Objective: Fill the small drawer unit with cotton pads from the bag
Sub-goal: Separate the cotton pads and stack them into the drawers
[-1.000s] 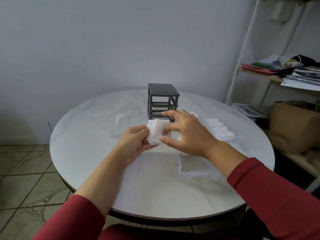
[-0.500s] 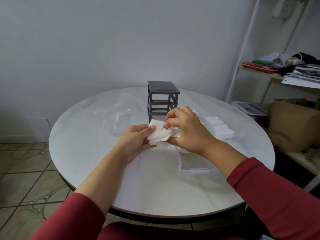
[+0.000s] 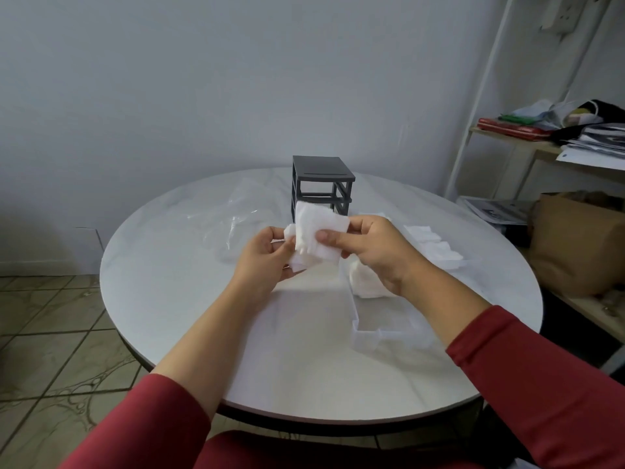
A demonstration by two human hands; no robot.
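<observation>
A dark grey drawer unit frame [image 3: 321, 184] stands at the back of the round white table [image 3: 203, 299], its slots without drawers. In front of it my left hand [image 3: 263, 262] holds a small stack of white cotton pads [image 3: 299, 262]. My right hand [image 3: 375, 252] pinches one cotton pad [image 3: 319, 228] between thumb and fingers, lifted upright off the stack. A clear plastic drawer [image 3: 382, 330] lies on the table under my right wrist, with white pads [image 3: 365, 286] at its far end. A crumpled clear bag [image 3: 236, 221] lies to the left of the frame.
More white cotton pads [image 3: 436, 248] lie in a row on the table's right side. A white shelf rack [image 3: 541, 143] with papers and clothes stands at the right, a brown paper bag [image 3: 575, 242] below it. Tiled floor shows at the left.
My right hand has pulled one pad free of the stack and raised it flat. Both hands have risen slightly above the table.
</observation>
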